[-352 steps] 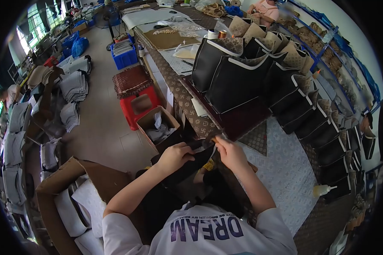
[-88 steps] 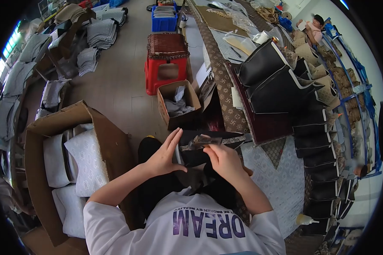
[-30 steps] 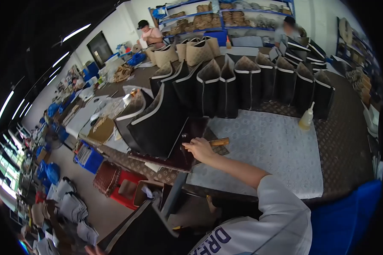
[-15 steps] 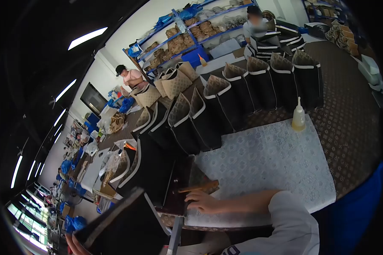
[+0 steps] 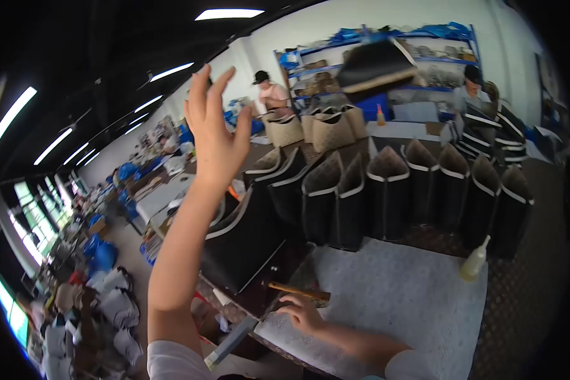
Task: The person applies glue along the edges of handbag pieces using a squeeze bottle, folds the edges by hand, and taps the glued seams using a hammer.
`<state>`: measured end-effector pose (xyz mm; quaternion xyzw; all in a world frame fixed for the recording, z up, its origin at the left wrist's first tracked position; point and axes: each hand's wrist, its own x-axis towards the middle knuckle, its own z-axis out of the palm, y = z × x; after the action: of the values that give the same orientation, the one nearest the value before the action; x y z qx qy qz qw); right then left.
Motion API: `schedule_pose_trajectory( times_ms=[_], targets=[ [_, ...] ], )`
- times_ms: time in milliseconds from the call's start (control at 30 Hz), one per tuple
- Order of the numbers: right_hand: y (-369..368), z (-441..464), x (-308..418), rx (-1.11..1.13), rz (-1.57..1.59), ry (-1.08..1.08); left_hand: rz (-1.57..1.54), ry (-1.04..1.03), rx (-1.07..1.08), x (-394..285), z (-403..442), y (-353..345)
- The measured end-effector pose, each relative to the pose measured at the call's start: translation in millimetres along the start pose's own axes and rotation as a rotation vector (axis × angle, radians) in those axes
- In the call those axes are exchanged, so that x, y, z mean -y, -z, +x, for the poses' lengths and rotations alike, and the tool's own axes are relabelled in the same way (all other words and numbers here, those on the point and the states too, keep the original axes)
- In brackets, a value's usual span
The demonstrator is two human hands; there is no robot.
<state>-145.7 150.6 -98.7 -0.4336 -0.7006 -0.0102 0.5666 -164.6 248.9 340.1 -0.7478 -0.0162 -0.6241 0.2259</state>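
Observation:
My left hand (image 5: 215, 130) is raised high in front of me, fingers spread, with nothing in it. Off to its right, a black bag piece with a pale edge (image 5: 377, 69) appears blurred in mid-air, apart from the hand. My right hand (image 5: 303, 313) rests low near the white patterned sheet (image 5: 386, 291), its fingers apart. Just beyond those fingers lies a slim brown wooden-looking tool (image 5: 304, 292); its exact kind is unclear, and I cannot tell whether the fingertips touch it. A large black bag body (image 5: 244, 247) stands left of the tool.
Several black open-topped bags (image 5: 386, 196) line the table's far side. Tan bags (image 5: 332, 130) stand behind them. A bottle of yellowish liquid (image 5: 474, 263) is at right. Two people work across the table. Piles of goods (image 5: 114, 310) lie on the lower left.
My left hand has let go of the black bag piece and swung up from the lower left. The piece is now airborne beyond the bags. The view has turned left; my right hand stays near the tool.

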Motion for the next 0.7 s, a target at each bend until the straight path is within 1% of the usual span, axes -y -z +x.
schedule_pose_trajectory(
  times_ms=[33, 100, 200, 233, 267, 300, 333, 367, 400, 433, 467, 500, 533, 567, 633, 667, 700],
  targets=[
    [0.9, 1.2, 1.7, -0.005, 0.001, -0.012, 0.057, 0.014, 0.034, 12.4, -23.6, 15.7],
    [1.9, 3.2, 4.0, -0.015, 0.008, -0.035, 0.164, 0.108, 0.111, 34.2, -82.2, 53.3],
    [1.9, 6.7, 7.0, -0.012, 0.025, -0.086, 0.164, 0.478, 0.121, 55.6, -206.0, 108.5],
    [0.5, 7.8, 8.8, -0.011, 0.028, -0.076, 0.242, 0.557, 0.134, 61.5, -252.0, 122.1],
    [-1.9, 7.8, 6.0, -0.013, 0.000, -0.055, 0.250, 0.652, 0.125, 66.9, -304.4, 128.5],
    [-5.7, 9.3, -1.9, -0.022, -0.017, 0.013, 0.300, 0.717, 0.184, 76.8, -367.0, 133.4],
    [-8.1, 8.1, -1.3, -0.015, 0.017, -0.008, 0.263, 0.874, 0.210, 74.5, -413.9, 134.8],
    [-10.0, 5.0, -1.3, -0.010, 0.044, -0.032, 0.161, 1.065, 0.190, 75.0, -454.1, 132.3],
    [-9.8, 3.6, -1.3, -0.005, 0.063, -0.058, 0.078, 1.192, 0.203, 67.2, -477.4, 129.1],
    [-8.4, 4.0, -0.5, -0.001, 0.047, -0.045, -0.015, 1.317, 0.219, 57.1, -477.8, 124.2],
    [-8.2, 3.6, 1.3, 0.004, 0.033, -0.036, -0.006, 1.320, 0.221, 55.0, -476.4, 119.8],
    [-8.5, 2.5, 3.9, 0.011, 0.020, -0.026, 0.005, 1.324, 0.222, 48.1, -453.8, 120.5],
    [-8.2, 0.2, 6.0, 0.015, 0.029, -0.064, 0.018, 1.328, 0.223, 45.5, -436.7, 118.4],
    [-7.3, -1.9, 7.3, 0.019, 0.039, -0.101, -0.070, 1.212, 0.073, 47.4, -430.6, 108.6],
    [-5.0, -5.0, 8.9, 0.003, 0.027, -0.142, -0.214, 1.113, -0.039, 44.7, -376.7, 106.8],
    [-2.7, -6.7, 8.6, -0.014, 0.007, -0.145, -0.214, 1.095, -0.031, 41.9, -342.7, 116.2],
    [0.2, -7.7, 9.9, -0.027, -0.014, -0.152, -0.232, 1.030, -0.094, 42.8, -319.6, 125.3]
  ],
)
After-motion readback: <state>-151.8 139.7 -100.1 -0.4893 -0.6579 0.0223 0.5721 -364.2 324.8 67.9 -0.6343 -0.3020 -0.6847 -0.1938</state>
